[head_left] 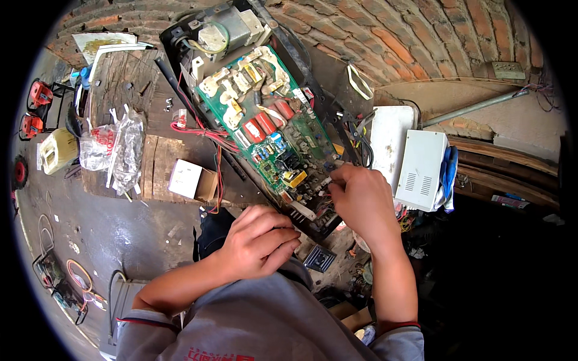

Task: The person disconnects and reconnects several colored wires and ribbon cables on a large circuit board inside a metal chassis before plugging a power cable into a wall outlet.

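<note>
A long green circuit board [289,141], crowded with parts, lies in a dark metal chassis in front of me. My right hand [363,195] is over its near right corner, thumb and fingers pinched together among the small connectors. What they pinch, if anything, is too small to make out. Loosely curled, my left hand [259,242] rests just off the board's near left corner, with nothing showing in its fingers. Red cylindrical capacitors [260,126] stand mid-board, and a grey metal motor-like unit [232,31] sits at the chassis's far end. Red wires [211,131] run out on the left.
A small white box [185,178] and clear plastic bags [120,144] lie on the wooden bench to the left. At right stand a white vented case [421,168] and a pair of pliers [363,124]. A brick wall [409,36] closes off the back.
</note>
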The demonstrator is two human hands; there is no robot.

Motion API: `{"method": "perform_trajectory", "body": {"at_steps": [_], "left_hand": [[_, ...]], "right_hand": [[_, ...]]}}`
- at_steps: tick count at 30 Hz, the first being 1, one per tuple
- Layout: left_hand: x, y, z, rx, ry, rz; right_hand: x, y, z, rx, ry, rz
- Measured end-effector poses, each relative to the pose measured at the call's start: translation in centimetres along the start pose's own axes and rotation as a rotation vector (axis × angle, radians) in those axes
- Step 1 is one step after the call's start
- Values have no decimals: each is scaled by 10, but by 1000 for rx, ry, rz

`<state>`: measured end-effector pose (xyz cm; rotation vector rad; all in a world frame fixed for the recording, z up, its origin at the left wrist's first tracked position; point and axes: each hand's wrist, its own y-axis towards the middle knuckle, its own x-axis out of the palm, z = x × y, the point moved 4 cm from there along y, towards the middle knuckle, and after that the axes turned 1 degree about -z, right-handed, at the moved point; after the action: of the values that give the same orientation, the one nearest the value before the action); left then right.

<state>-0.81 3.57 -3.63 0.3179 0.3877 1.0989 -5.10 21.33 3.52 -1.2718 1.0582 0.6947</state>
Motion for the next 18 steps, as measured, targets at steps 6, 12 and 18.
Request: {"method": "perform_trajectory", "body": {"at_steps": [6, 12, 18], "left_hand": [[-5, -1, -9, -50, -33, 2], [-3, -6, -15, -91, -88, -53], [-1, -15, -23, -198, -93, -56]], "right_hand": [[2, -2, -7, 10, -155, 8], [3, 3, -17, -44, -260, -20], [6, 4, -17, -63, -291, -41]]}}
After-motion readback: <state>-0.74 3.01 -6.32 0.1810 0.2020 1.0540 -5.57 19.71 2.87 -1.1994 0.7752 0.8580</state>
